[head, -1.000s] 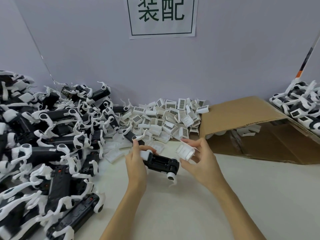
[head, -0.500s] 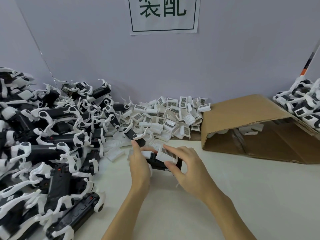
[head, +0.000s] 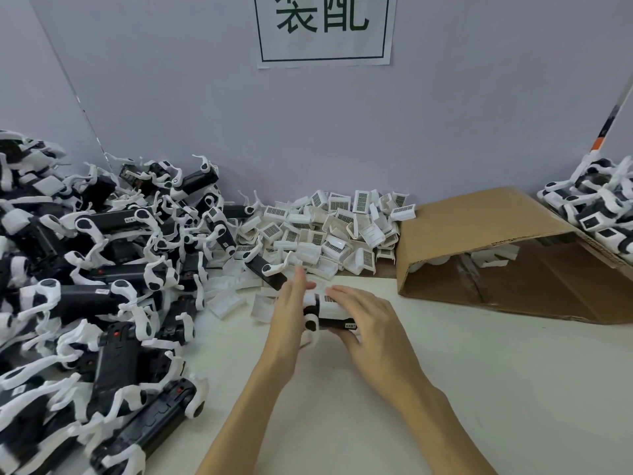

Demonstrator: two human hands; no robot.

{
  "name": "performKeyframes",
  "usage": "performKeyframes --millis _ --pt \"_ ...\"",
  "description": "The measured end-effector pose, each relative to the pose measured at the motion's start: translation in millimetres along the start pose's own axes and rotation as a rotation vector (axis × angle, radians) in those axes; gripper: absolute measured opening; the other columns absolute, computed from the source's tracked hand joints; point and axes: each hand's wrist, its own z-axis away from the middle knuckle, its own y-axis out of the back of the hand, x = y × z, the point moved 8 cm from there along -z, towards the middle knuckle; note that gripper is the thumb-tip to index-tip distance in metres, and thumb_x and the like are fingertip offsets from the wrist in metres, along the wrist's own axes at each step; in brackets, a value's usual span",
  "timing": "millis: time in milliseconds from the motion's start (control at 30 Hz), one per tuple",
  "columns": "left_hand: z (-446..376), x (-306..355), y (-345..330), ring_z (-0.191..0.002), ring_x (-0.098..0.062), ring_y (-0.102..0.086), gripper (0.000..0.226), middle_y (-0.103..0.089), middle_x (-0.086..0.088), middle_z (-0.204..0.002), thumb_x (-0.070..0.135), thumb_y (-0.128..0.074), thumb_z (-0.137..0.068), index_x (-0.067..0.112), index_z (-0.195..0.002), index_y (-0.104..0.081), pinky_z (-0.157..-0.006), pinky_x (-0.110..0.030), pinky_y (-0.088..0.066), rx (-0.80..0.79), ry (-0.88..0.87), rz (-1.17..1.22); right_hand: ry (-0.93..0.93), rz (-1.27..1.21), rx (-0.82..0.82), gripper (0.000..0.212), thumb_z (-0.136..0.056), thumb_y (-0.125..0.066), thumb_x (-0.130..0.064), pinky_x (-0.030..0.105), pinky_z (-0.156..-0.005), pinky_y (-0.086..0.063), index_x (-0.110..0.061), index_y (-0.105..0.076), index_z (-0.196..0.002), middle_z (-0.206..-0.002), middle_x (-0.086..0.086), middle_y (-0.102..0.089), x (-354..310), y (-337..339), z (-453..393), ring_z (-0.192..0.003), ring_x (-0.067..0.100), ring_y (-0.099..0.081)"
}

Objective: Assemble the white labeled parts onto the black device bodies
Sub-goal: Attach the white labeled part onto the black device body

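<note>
Black device body (head: 337, 323) sits between both hands on the white table (head: 479, 389), long axis running left-right, roughly level. Left hand (head: 291, 315) grips its left end, fingers curled round it, next to the white wheel-like joint. Right hand (head: 368, 318) lies flat over the top, straight fingers pressing the white labeled part (head: 325, 301) down onto the body (barcode just peeks out ahead of the fingertips). Part is directly under the right palm, so the right hand is the nearer one and the push goes straight down. Whether it is fully seated I can't tell, the hand covers the seam. Spare labeled parts pile (head: 335, 231) lies beyond the hands; unassembled bodies heap (head: 102, 286) off to the left hand's side.
</note>
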Motion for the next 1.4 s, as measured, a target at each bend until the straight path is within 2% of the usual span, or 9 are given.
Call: performKeyframes --millis 133,433,567,700,833,933,1100,1233,1400 --pt "7 6 -14 -0.108 -0.021 -0.073 0.064 -0.076 0.001 -0.117 0.074 -0.082 -0.068 0.050 -0.123 -0.061 -0.085 -0.030 -0.058 -0.157 -0.088 -0.098 -0.050 -0.011 0.067 0.059 -0.090 -0.083 -0.016 0.030 -0.112 -0.043 -0.026 -0.061 -0.143 -0.140 -0.013 -0.063 13 13 -1 -0.131 0.009 -0.055" --pt "13 17 -20 -0.076 -0.005 -0.065 0.026 -0.070 0.005 -0.088 0.051 -0.086 -0.074 0.035 -0.090 -0.073 -0.061 -0.015 -0.048 -0.141 -0.192 -0.135 -0.056 -0.020 0.048 0.054 -0.088 -0.085 -0.025 0.033 -0.111 -0.044 -0.034 -0.065 -0.138 -0.132 -0.021 -0.068 23 14 0 -0.124 -0.003 -0.051" --pt "12 23 -14 -0.095 -0.020 -0.072 0.027 -0.071 -0.009 -0.104 0.030 -0.089 -0.084 0.023 -0.103 -0.071 -0.076 -0.023 -0.055 -0.175 -0.291 -0.144 -0.217 -0.453 -0.149 0.059 -0.093 -0.073 -0.046 0.026 -0.108 -0.046 -0.043 -0.051 -0.148 -0.145 -0.025 -0.056 28 4 1 -0.136 -0.001 -0.051" --pt "22 39 -17 -0.140 -0.014 -0.053 0.044 -0.053 0.013 -0.139 0.041 -0.093 -0.079 0.032 -0.119 -0.075 -0.111 -0.040 -0.048 -0.302 -0.516 -0.326 -0.334 -0.766 -0.271 0.039 -0.101 -0.059 -0.033 0.021 -0.102 -0.050 -0.035 -0.062 -0.140 -0.135 -0.018 -0.066 33 8 2 -0.129 0.003 -0.060" --pt "27 40 -20 -0.153 -0.015 -0.035 0.056 -0.042 0.024 -0.149 0.059 -0.086 -0.081 0.054 -0.132 -0.065 -0.124 -0.052 -0.028 -0.236 -0.638 -0.588 -0.300 -0.500 -0.212 0.025 -0.100 -0.071 -0.027 0.016 -0.090 -0.049 -0.036 -0.071 -0.123 -0.116 -0.019 -0.068 45 25 2 -0.115 0.004 -0.063" --pt "24 31 -19 -0.146 -0.007 -0.040 0.083 -0.049 0.027 -0.144 0.061 -0.083 -0.085 0.060 -0.154 -0.037 -0.121 -0.039 -0.029 -0.194 -0.566 -0.591 -0.224 -0.409 -0.053 0.034 -0.090 -0.082 -0.023 0.028 -0.097 -0.049 -0.031 -0.072 -0.121 -0.116 -0.021 -0.067 42 41 -1 -0.117 0.007 -0.062" --pt "15 26 -16 -0.148 0.004 -0.035 0.044 -0.063 0.031 -0.135 0.050 -0.081 -0.092 0.050 -0.131 -0.061 -0.128 -0.050 -0.027 -0.194 -0.538 -0.585 -0.053 -0.109 0.090 0.042 -0.084 -0.088 -0.028 0.045 -0.105 -0.043 -0.026 -0.074 -0.123 -0.118 -0.018 -0.070 26 51 -6 -0.117 0.012 -0.060" --pt "7 21 -5 -0.162 -0.003 -0.016 0.050 -0.055 0.037 -0.147 0.044 -0.078 -0.094 0.046 -0.141 -0.058 -0.132 -0.038 -0.019 -0.168 -0.432 -0.546 -0.117 -0.064 0.029 0.043 -0.090 -0.082 -0.029 0.032 -0.111 -0.031 -0.026 -0.069 -0.131 -0.121 -0.019 -0.065 37 45 -3 -0.124 0.011 -0.053" --pt "10 17 -12 -0.131 -0.010 -0.058 0.034 -0.071 0.016 -0.125 0.045 -0.079 -0.096 0.041 -0.127 -0.066 -0.111 -0.034 -0.044 -0.180 -0.441 -0.468 -0.131 -0.009 -0.049 0.025 -0.098 -0.073 -0.024 0.025 -0.105 -0.027 -0.017 -0.072 -0.122 -0.117 -0.008 -0.065 38 31 -1 -0.120 0.014 -0.053"
